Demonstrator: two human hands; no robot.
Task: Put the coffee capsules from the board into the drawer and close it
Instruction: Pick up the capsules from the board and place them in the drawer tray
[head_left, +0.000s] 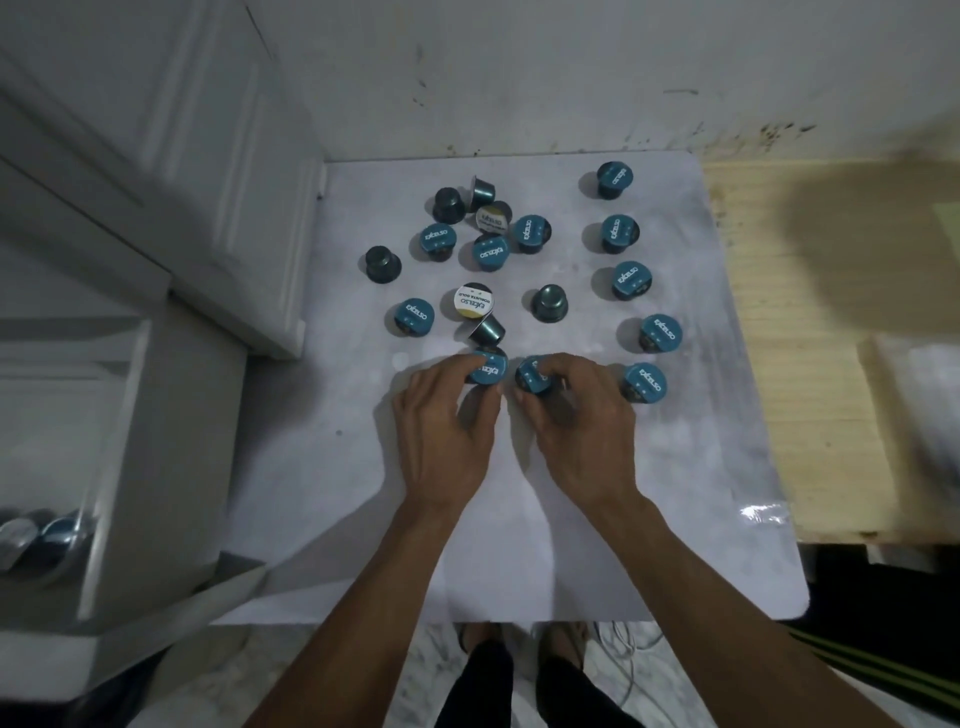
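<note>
Several teal-lidded coffee capsules lie scattered over a white board (519, 519); two have cream lids, such as the one at the middle (474, 302). My left hand (441, 426) pinches a teal capsule (488, 368) at the board's middle. Beside it my right hand (576, 415) grips another teal capsule (532, 375). Both capsules still rest on the board. At the far left an open white drawer (119, 441) holds a few capsules (47, 535) in its near end.
A white cabinet (156, 156) stands at the back left, above the drawer. A pale wooden surface (810, 364) borders the board on the right. Behind is a stained white wall. My legs and a cable show below the board's front edge.
</note>
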